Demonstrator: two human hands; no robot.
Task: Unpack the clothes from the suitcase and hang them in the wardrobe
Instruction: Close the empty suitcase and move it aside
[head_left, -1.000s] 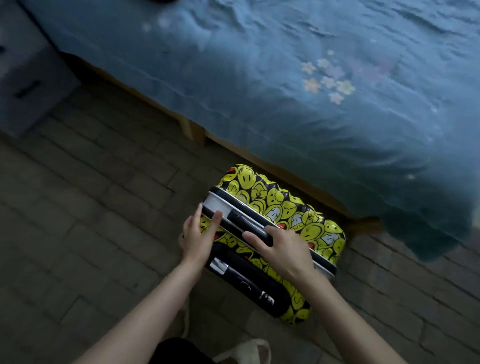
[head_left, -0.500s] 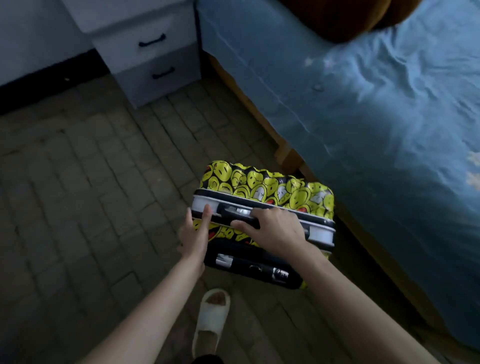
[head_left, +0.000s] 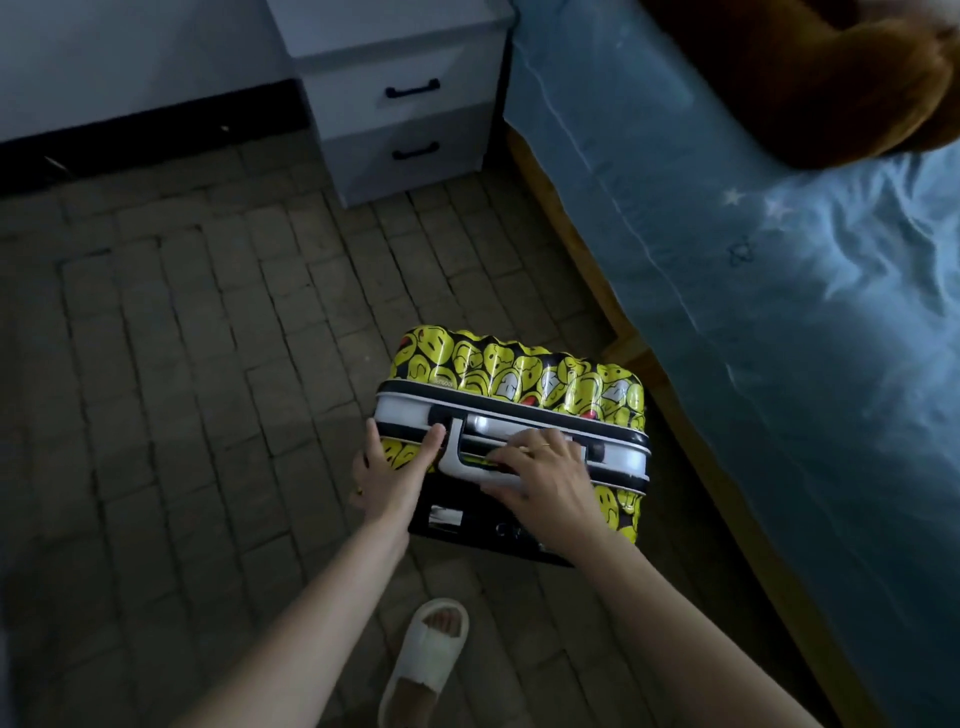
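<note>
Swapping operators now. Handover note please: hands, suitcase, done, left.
Left hand: open, fingers resting on the near-left edge of the suitcase.
Right hand: fingers curled around the white handle on the suitcase's top.
Suitcase: shut, standing on the tiled floor beside the bed, nightstand beyond it.
Done: nothing unpacked.
Left: lay it down, open it, take the clothes out, hang them. Wardrobe not in view.
</note>
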